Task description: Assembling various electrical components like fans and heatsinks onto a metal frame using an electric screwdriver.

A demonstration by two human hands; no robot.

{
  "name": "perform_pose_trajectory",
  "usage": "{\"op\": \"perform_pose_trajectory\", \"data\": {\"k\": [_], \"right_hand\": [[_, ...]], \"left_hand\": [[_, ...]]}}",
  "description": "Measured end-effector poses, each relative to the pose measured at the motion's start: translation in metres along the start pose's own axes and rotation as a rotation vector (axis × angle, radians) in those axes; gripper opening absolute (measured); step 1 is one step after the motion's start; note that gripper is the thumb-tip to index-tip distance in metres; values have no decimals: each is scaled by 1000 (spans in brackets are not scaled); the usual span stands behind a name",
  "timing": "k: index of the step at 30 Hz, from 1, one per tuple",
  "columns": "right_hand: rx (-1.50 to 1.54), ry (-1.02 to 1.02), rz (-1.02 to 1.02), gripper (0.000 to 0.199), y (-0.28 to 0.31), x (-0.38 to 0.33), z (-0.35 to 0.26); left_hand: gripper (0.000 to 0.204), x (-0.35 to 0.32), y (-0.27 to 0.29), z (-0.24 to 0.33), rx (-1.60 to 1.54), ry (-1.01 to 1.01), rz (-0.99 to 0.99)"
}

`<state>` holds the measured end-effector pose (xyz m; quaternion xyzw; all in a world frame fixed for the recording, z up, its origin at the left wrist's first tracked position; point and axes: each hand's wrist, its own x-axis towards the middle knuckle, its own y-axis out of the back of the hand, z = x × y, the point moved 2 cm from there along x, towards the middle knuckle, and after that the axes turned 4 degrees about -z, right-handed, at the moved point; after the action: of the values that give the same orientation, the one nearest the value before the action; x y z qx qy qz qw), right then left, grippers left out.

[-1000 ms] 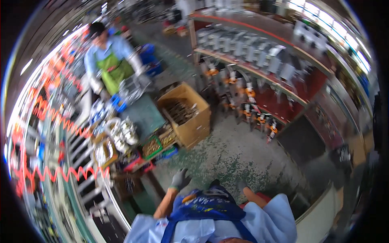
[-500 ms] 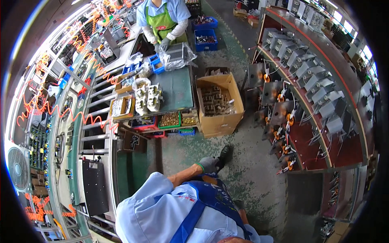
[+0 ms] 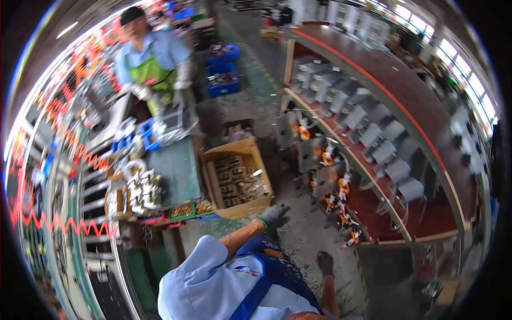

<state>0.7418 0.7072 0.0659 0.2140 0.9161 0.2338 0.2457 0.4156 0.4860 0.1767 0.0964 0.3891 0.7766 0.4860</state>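
My left hand [image 3: 274,216], in a grey glove with a green cuff, is held out in front of my blue apron [image 3: 269,261]. Its fingers look loosely stretched and hold nothing that I can see. Nearest to it stands an open cardboard carton [image 3: 265,181] with several metal parts [image 3: 232,178] inside. My right hand [image 3: 325,261], gloved in grey too, hangs low at my right side over the floor. Blur smears its fingers, and no object shows in it.
A green-topped workbench [image 3: 173,168] carries bagged metal parts [image 3: 143,189]. Behind it stands a co-worker in a green apron [image 3: 154,74] near blue crates [image 3: 221,80]. At right, a curved red shelf rack [image 3: 368,154] holds grey metal units. A roller conveyor [image 3: 95,213] runs along the left.
My view has turned, so bench and carton sit lower and nearer. My left hand is closer to the carton, and my right hand has come into clear sight. The co-worker's head now shows.
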Motion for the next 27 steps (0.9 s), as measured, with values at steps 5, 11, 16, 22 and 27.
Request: {"op": "perform_pose_trajectory", "data": {"k": [5, 11, 16, 22, 27], "right_hand": [[47, 85, 316, 26, 88, 40, -86], [-295, 396, 752, 28, 236, 43, -204], [-337, 523, 1000, 24, 361, 29, -300], [-610, 661, 1227, 19, 473, 58, -353], [-746, 653, 1047, 17, 490, 120, -366]], "left_hand": [[39, 81, 78, 66, -49, -244, 134], [33, 150, 193, 155, -229, -516, 316], [20, 177, 300, 251, 79, -743, 647], [22, 282, 372, 343, 340, -828, 713], [25, 415, 413, 375, 713, -778, 656]]}}
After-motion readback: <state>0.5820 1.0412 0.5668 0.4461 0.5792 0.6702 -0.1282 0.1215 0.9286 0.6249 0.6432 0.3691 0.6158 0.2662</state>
